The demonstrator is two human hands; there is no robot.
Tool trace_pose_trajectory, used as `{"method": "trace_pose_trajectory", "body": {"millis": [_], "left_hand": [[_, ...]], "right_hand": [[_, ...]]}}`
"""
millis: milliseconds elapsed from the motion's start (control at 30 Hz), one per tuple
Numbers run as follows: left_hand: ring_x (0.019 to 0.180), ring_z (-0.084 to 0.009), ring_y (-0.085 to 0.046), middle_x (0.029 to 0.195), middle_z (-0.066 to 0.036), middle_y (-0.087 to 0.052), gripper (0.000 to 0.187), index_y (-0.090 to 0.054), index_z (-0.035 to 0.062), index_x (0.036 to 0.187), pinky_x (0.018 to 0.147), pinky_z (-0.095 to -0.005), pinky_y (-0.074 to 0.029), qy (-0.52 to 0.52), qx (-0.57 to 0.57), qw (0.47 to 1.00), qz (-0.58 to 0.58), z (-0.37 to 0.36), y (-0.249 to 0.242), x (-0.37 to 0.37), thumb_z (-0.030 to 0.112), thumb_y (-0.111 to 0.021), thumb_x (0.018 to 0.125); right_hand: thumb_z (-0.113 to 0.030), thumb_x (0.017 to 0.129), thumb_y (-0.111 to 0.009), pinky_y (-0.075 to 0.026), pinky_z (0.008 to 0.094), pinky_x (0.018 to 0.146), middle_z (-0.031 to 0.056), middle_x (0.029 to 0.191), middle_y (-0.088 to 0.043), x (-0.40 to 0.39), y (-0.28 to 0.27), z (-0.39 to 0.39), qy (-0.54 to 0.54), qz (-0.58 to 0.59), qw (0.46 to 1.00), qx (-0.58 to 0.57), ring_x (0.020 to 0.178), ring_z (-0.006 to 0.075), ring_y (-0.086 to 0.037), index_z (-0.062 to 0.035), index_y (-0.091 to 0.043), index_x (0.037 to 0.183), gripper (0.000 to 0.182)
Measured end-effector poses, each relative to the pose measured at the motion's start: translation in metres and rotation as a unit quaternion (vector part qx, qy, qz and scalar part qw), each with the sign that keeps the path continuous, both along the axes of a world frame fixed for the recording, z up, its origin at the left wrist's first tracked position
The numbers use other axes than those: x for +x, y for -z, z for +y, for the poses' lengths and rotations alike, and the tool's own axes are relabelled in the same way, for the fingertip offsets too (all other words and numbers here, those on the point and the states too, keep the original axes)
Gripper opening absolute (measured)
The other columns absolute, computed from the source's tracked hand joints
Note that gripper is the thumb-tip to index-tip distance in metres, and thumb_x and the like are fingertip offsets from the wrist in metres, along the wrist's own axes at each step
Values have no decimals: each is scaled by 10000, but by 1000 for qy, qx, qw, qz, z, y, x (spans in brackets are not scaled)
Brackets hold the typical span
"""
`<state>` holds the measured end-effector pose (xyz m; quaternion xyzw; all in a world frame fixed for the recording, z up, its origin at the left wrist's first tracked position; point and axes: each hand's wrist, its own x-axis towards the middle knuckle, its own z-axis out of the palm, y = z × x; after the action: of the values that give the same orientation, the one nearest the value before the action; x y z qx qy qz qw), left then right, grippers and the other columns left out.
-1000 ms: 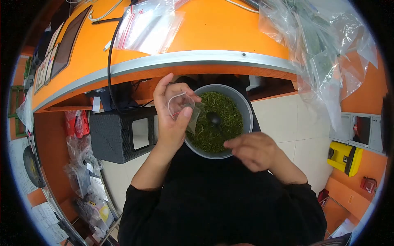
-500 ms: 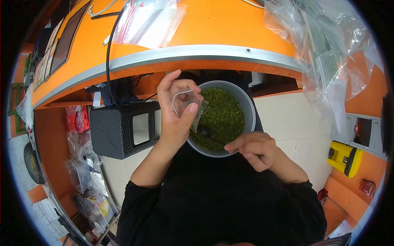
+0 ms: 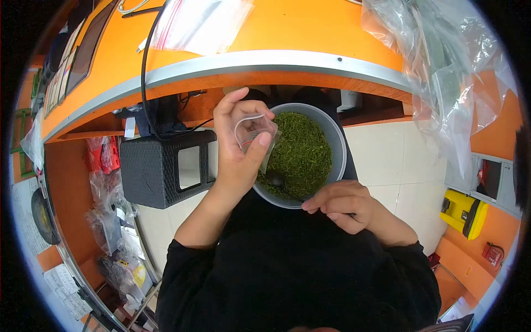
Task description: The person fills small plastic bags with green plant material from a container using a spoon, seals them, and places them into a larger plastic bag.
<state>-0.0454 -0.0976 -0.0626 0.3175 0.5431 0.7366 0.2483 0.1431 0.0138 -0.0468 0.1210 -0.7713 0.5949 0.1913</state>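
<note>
A round grey tub (image 3: 341, 149) on my lap holds chopped green plant matter (image 3: 303, 146). My left hand (image 3: 239, 138) holds a small clear zip bag (image 3: 255, 130) over the tub's left side, its mouth held open. At the tub's lower right rim, my right hand (image 3: 343, 203) is closed on the handle of a dark spoon. The bowl of the spoon (image 3: 275, 178) lies in the green matter near the lower left wall.
Ahead is an orange table (image 3: 298, 33) with a stack of clear zip bags (image 3: 202, 25) and a black cable. Large plastic bags (image 3: 442, 72) hang over its right end. A black stool (image 3: 149, 171) stands left, a yellow case (image 3: 463, 214) right.
The view has shifted slightly, with the table edge higher in the frame. The spoon's bowl shows more clearly in the green matter. Both hands keep their holds.
</note>
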Motion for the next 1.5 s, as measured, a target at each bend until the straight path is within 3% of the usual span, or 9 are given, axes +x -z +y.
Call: {"method": "trace_pose_trajectory", "body": {"millis": [200, 267, 567, 667, 933, 1000, 1133, 1400, 1500], "left_hand": [[872, -172, -540, 988, -96, -531, 723, -300, 60, 1340, 797, -321, -453, -5, 0, 1000, 1, -1, 2, -3, 389, -671, 814], [889, -155, -505, 1048, -110, -495, 598, -226, 61, 1348, 821, -317, -434, 45, 18, 999, 23, -4, 3, -5, 184, -585, 886], [905, -155, -512, 1048, -113, -499, 604, -230, 61, 1351, 826, -316, -442, 40, 22, 998, 34, -5, 5, -10, 194, -589, 884], [904, -162, -528, 1043, -115, -507, 627, -229, 57, 1352, 826, -313, -452, 40, 19, 999, 28, -5, 5, -12, 200, -610, 875], [894, -170, -549, 1024, -110, -517, 707, -264, 65, 1346, 794, -309, -477, 24, 75, 997, -12, -6, -5, -19, 225, -698, 811], [898, -188, -531, 1035, -98, -503, 779, -288, 50, 1359, 813, -328, -442, -6, 25, 1000, 9, -8, -8, -21, 354, -708, 778], [883, -162, -546, 1002, -88, -513, 697, -324, 66, 1316, 788, -299, -471, 2, 58, 998, 0, -7, -6, -26, 266, -727, 784], [927, -159, -560, 1057, -123, -573, 716, -318, 53, 1329, 819, -296, -463, 23, 44, 999, 15, -10, -5, -27, 273, -728, 783], [964, -166, -567, 1062, -140, -591, 723, -315, 48, 1332, 842, -298, -458, 25, 42, 999, 9, -11, -6, -29, 291, -722, 786]], "right_hand": [[-21, 886, -497, -550, 354, 654, 257, 911, -648, 7, 15, -2, 25, 7, 983, -184, 734, 307, -669, 3, -518, 882, 32], [-135, 942, -460, -555, 371, 591, 304, 852, -618, 8, 21, -3, 125, -30, 970, -208, 632, 302, -638, -36, -402, 984, 122], [-157, 990, -353, -500, 249, 542, 213, 830, -611, 17, 41, 27, 292, -12, 867, -404, 548, 202, -594, -40, -362, 1136, 187], [-151, 994, -348, -511, 283, 546, 251, 844, -618, 20, 47, 35, 286, 28, 832, -474, 567, 239, -608, -32, -364, 1126, 178], [-167, 1000, -347, -522, 278, 576, 232, 837, -616, 21, 46, 44, 271, 57, 840, -466, 600, 238, -620, -34, -364, 1157, 206], [-171, 1001, -349, -524, 281, 576, 230, 836, -615, 21, 48, 45, 267, 53, 846, -458, 605, 239, -622, -32, -363, 1163, 214], [-168, 1002, -341, -528, 286, 576, 230, 837, -612, 21, 49, 47, 283, 69, 835, -467, 606, 243, -622, -29, -361, 1168, 218], [-168, 1004, -324, -528, 285, 576, 226, 836, -605, 22, 40, 49, 295, 95, 832, -460, 601, 244, -618, -29, -355, 1174, 222], [-184, 1004, -346, -483, 231, 570, 175, 835, -594, 20, 37, 46, 311, 59, 854, -412, 595, 186, -577, -49, -370, 1177, 220]]}}
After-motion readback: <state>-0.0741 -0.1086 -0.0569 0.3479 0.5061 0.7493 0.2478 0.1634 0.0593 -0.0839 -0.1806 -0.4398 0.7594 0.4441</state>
